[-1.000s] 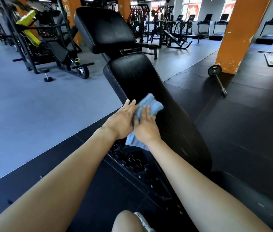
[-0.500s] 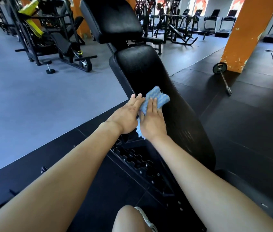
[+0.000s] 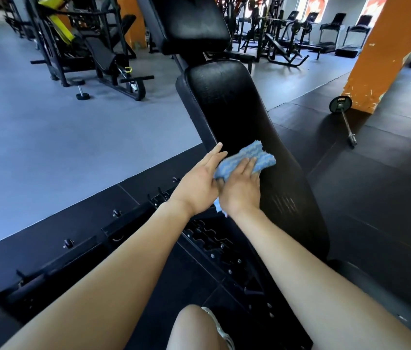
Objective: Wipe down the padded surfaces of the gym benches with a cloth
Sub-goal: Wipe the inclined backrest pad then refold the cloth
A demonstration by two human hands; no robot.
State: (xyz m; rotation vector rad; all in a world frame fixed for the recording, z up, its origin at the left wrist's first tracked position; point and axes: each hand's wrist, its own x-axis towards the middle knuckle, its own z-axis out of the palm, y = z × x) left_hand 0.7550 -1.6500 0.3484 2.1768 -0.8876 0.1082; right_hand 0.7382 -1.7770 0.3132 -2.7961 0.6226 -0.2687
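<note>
A blue striped cloth (image 3: 250, 157) lies on the bench's long black back pad (image 3: 234, 104), its near half hidden under the right hand (image 3: 241, 192), whose straight fingers press it flat. The left hand (image 3: 199, 183) (fingers straight too) touches its left edge. Dark rubber floor (image 3: 376, 198) surrounds the bench, and an orange pillar (image 3: 381, 54) stands beyond.

Blue-grey smooth floor (image 3: 48, 147) at left; black rubber matting (image 3: 388, 198) at right and near. Orange square pillar (image 3: 386, 46), paint chipped at base. Steel barbell with black plate (image 3: 345, 117) lying on matting beside pillar. Black steel weight machine with yellow pad (image 3: 93, 46) far left. Row of black treadmills (image 3: 330, 34) under bright windows (image 3: 310, 3); daylight.
</note>
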